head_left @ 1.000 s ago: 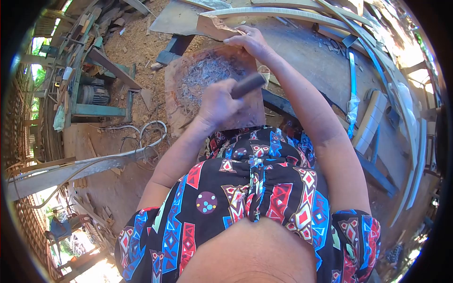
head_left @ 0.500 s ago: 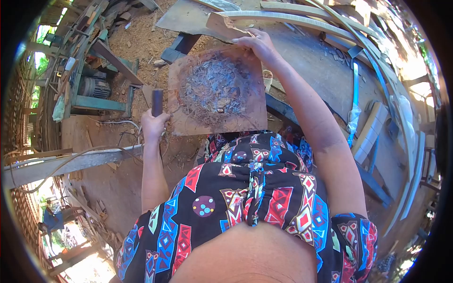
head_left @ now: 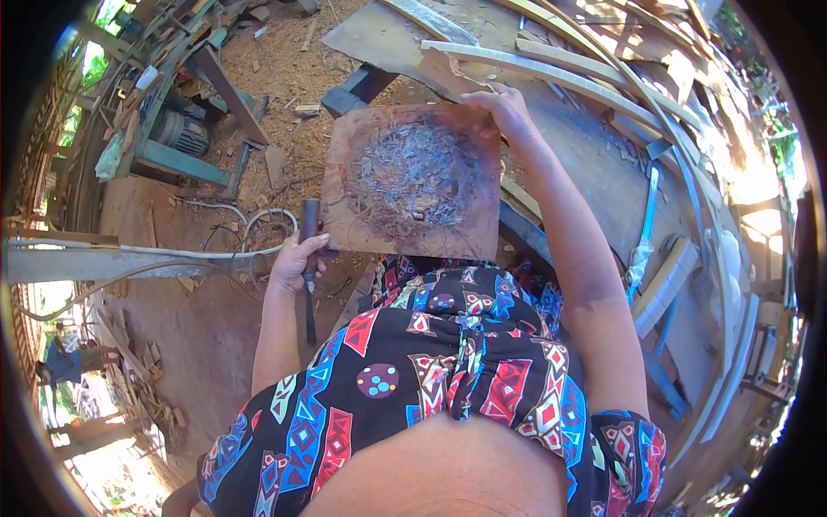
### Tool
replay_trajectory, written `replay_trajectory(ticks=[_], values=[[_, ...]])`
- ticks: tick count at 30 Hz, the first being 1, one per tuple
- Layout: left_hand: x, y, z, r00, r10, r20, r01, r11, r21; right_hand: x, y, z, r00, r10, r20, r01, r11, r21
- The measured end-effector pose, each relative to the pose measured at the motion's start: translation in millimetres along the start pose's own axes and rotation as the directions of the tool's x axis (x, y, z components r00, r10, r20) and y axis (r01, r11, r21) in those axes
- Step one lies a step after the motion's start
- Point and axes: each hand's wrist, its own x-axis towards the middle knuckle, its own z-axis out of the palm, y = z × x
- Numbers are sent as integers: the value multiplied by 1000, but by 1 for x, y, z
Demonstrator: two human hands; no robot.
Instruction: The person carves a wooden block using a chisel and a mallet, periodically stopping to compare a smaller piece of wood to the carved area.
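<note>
A square brown board (head_left: 345, 164) is held up in front of my body, with a round patch of grey-blue debris and shavings (head_left: 418, 177) at its middle. My right hand (head_left: 504, 112) grips its upper right corner. From the same fingers a torn, stiff brown sheet (head_left: 450, 73) sticks out to the upper left. My left hand (head_left: 297, 258) is closed around a chisel-like tool, its dark wooden handle (head_left: 309, 220) up and its thin dark shaft (head_left: 310, 323) pointing down. That hand's fingers are right by the board's lower left corner.
A motor (head_left: 181, 132) sits in a green-framed machine at the upper left, among sawdust (head_left: 276, 73). A grey beam (head_left: 112, 265) with a looped hose (head_left: 267, 228) crosses the left side. Long curved strips (head_left: 534, 65) and a large flat sheet (head_left: 594, 185) lie at the right.
The board and my right hand have shifted right and slightly down in view. My left hand has moved lower and turned, so the tool's shaft now shows below it.
</note>
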Motion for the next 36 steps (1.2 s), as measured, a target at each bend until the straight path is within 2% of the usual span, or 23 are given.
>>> replay_trajectory(ticks=[2,5,7,9,14,18,21,23,24,27,28,30,34,36], values=[[-2,-5,5,998,4,64,1,997,-75,-1,-1,-2,1000,-11,22,11,1000,-12],[0,-6,9,1000,28,2,-27,993,-116,-2,-2,-4,1000,-7,22,7,1000,-11],[7,0,12,998,49,-27,-52,992,-119,-3,-1,-8,999,51,-14,-51,997,-59],[18,9,15,988,146,-48,-147,989,-22,-7,5,-13,999,38,-27,-40,996,-85],[51,40,20,988,146,-54,-146,989,5,-50,10,-23,992,-25,-125,7,991,-137],[83,63,45,973,219,69,-221,975,19,-77,25,-56,969,-22,-245,11,999,-45],[98,90,74,952,272,138,-288,952,108,-96,31,-74,944,5,-329,-2,1000,9],[108,108,101,932,331,145,-359,898,253,-112,35,-89,923,15,-383,-2,999,34],[113,115,111,929,334,160,-366,897,248,-122,36,-94,919,12,-395,10,999,53],[126,139,140,936,288,201,-349,701,621,-147,43,-102,899,13,-438,24,997,79],[129,145,151,932,289,218,-361,698,618,-155,46,-104,891,21,-453,24,995,92],[141,155,172,907,345,241,-395,501,770,-165,50,-106,880,30,-474,16,996,93],[142,166,193,876,406,262,-435,427,793,-179,60,-100,836,-33,-548,95,992,85],[131,176,206,913,343,219,-378,514,770,-183,61,-99,838,3,-545,70,991,112]])
